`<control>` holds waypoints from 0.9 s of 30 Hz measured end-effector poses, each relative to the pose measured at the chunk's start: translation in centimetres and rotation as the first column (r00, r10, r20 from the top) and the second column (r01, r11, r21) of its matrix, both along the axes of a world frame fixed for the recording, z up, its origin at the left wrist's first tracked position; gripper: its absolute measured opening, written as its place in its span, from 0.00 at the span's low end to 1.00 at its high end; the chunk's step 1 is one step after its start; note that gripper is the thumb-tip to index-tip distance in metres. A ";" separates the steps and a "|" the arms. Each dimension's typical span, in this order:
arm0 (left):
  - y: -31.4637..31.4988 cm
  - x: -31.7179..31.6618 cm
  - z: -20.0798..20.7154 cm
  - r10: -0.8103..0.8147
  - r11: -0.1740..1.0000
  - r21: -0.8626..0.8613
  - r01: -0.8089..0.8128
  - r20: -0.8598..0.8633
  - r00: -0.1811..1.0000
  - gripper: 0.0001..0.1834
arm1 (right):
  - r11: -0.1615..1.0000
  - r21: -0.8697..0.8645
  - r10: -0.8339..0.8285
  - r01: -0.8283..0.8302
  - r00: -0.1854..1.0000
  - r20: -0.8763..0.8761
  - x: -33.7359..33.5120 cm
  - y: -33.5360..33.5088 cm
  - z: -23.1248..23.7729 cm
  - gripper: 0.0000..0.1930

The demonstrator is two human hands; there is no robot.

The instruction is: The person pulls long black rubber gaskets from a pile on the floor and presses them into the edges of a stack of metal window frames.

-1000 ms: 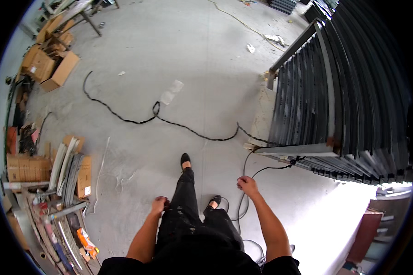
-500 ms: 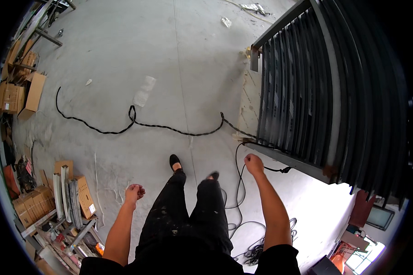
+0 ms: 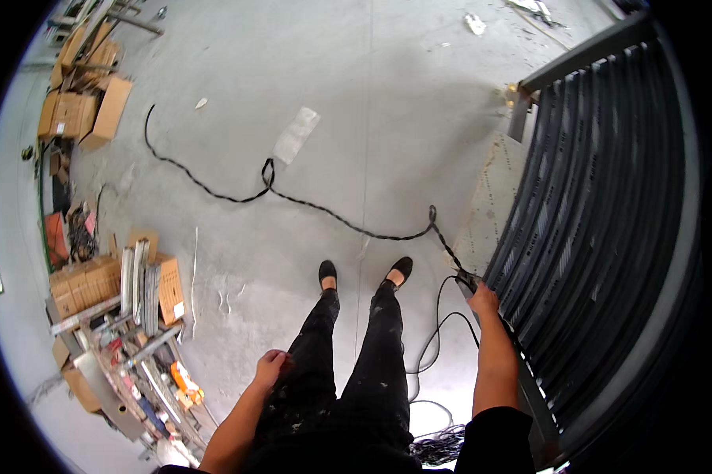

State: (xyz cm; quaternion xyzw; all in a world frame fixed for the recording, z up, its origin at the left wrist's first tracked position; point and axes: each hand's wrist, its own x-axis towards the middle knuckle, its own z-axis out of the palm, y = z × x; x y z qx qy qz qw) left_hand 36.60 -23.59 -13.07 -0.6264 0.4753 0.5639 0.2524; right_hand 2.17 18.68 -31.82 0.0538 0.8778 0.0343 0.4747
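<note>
A twisted black cable (image 3: 332, 213) runs across the grey floor from the far left, with two small loops standing out along it, to the corner of a dark metal rack (image 3: 585, 71). There my right hand (image 3: 483, 300) is closed at the cable's near end; the fingertips are partly hidden against the dark rack edge. A thinner black cable (image 3: 437, 328) curves down beside this hand toward the floor. My left hand (image 3: 272, 367) hangs loosely curled in front of my left thigh, with nothing visible in it.
Long black hoses or tubes (image 3: 561, 197) fill the rack at right. Cardboard boxes (image 3: 87, 284) and a cluttered shelf (image 3: 139, 371) stand at left. A flat clear wrapper (image 3: 297, 136) lies beyond the twisted cable. Coiled black cable (image 3: 441, 446) lies near my right side.
My right hand has moved to the rack corner and closed on the twisted cable there. My left hand has swung inward before my thigh. My view has shifted, and my right foot has come down.
</note>
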 end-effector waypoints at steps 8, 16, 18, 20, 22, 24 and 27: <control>5.5 -8.4 -1.0 0.136 0.981 0.159 -0.113 -0.145 0.980 0.11 | 0.988 0.062 0.130 -0.138 0.984 0.125 -0.1 0.4 -2.5 0.31; 5.4 -10.9 -3.1 0.230 0.925 0.321 -0.202 -0.051 0.972 0.12 | 0.824 -0.559 -0.064 -0.095 0.964 -0.259 -0.2 -8.6 5.4 0.11; 5.7 -14.7 -1.7 0.290 0.867 0.443 -0.228 -0.076 0.954 0.18 | 0.642 -0.754 -0.253 -0.135 0.892 -0.376 0.3 -14.0 11.4 0.11; 5.6 -19.6 0.9 0.388 0.797 0.550 -0.247 -0.154 0.909 0.31 | 0.531 -0.806 -0.260 -0.263 0.854 -0.450 0.8 -19.2 20.2 0.10; 4.5 -23.5 4.2 0.571 0.637 0.733 -0.238 -0.241 0.785 0.36 | 0.215 -0.852 -0.286 -0.477 0.804 -0.522 2.0 -22.8 27.5 0.17; 3.0 -27.3 9.5 0.666 0.580 0.799 -0.160 -0.351 0.658 0.41 | 0.110 -0.860 -0.293 -0.499 0.810 -0.508 3.3 -26.9 34.3 0.18; -3.2 -28.6 16.8 0.900 0.343 0.887 -0.310 -0.216 0.378 0.16 | -0.122 -0.851 -0.247 -0.510 0.846 -0.472 5.9 -31.8 38.3 0.18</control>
